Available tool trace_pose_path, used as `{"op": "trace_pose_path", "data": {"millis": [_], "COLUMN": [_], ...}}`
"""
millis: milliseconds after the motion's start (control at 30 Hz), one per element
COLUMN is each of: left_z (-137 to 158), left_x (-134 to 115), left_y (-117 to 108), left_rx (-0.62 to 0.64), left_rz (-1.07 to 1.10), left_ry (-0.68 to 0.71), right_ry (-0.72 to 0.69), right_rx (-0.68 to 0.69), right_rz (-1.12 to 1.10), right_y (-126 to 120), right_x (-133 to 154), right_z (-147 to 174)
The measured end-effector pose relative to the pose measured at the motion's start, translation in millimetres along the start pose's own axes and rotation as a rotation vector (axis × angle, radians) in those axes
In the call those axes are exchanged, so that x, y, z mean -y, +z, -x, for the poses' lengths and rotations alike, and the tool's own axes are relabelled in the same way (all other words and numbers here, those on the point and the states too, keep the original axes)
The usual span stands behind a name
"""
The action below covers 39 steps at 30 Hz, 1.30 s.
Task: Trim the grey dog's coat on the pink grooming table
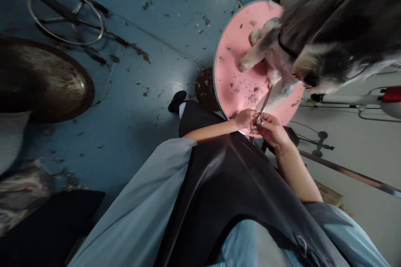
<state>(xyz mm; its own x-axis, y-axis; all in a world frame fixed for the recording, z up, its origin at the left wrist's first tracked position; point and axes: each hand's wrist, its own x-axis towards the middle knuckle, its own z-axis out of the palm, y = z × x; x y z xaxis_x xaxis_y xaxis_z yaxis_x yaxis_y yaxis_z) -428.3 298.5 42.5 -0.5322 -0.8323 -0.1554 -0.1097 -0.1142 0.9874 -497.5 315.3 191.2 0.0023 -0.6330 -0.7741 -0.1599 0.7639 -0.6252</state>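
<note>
My right hand (272, 128) is closed around a slim pair of scissors (265, 102), its fingers at the handles and the blades pointing away from me. My left hand (244, 119) is closed, its fingertips meeting the right hand's fingers near the scissor handles. Whether it holds anything is hidden. Both hands are over the near edge of a round pink grooming table (224, 66). On that table a grey and white dog (328, 21) stands with its head to the right and a dark strap round its neck. The blade tips appear close to one of its paws (274, 77).
Hair clippings lie on the table and blue floor (150, 71). A stool base with a metal ring (65, 16) and a brown round seat (46, 79) stand at left. At right are a white and red dryer-like device (357, 99) and a metal bar (347, 171).
</note>
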Motion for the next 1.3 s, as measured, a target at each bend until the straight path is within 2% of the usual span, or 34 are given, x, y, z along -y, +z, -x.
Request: {"op": "trace_pose_path", "data": {"millis": [133, 333, 567, 900, 1000, 1067, 1167, 1233, 1300], "left_z": [-5.5, -8.8, -9.8, -9.2, -8.1, -6.0, -1.9, -3.0, -12.4], "left_x": [8.2, 8.4, 11.1, 7.0, 5.0, 5.1, 7.6, 8.1, 3.5], "left_y": [9.3, 12.0, 13.0, 11.7, 10.8, 5.6, -16.7, -42.6, -74.0], "left_rx": [-0.011, 0.021, 0.025, 0.042, 0.039, 0.049, 0.042, -0.103, -0.324], "left_rz": [-0.07, -0.165, -0.122, -0.129, -0.139, -0.172, -0.264, -0.322, -0.301], "left_ry": [0.03, -0.039, -0.075, -0.092, -0.083, -0.088, -0.107, -0.098, -0.047], "right_ry": [-0.027, 0.006, 0.019, 0.026, 0.041, 0.048, -0.048, -0.138, -0.168], "right_rx": [0.041, 0.005, -0.006, 0.019, 0.072, 0.152, 0.191, 0.093, -0.071], "right_rz": [0.026, 0.045, 0.071, 0.077, 0.126, 0.195, 0.238, 0.323, 0.587], "right_y": [-16.6, -37.4, -44.8, -50.6, -46.8, -46.7, -57.5, -70.5, -82.3], "right_x": [22.6, 39.4, 47.2, 41.8, 28.2, 8.9, -32.0, -60.3, -83.8], "right_z": [16.6, 17.9, 19.1, 11.9, 7.6, 3.6, -7.5, -20.8, -38.2]}}
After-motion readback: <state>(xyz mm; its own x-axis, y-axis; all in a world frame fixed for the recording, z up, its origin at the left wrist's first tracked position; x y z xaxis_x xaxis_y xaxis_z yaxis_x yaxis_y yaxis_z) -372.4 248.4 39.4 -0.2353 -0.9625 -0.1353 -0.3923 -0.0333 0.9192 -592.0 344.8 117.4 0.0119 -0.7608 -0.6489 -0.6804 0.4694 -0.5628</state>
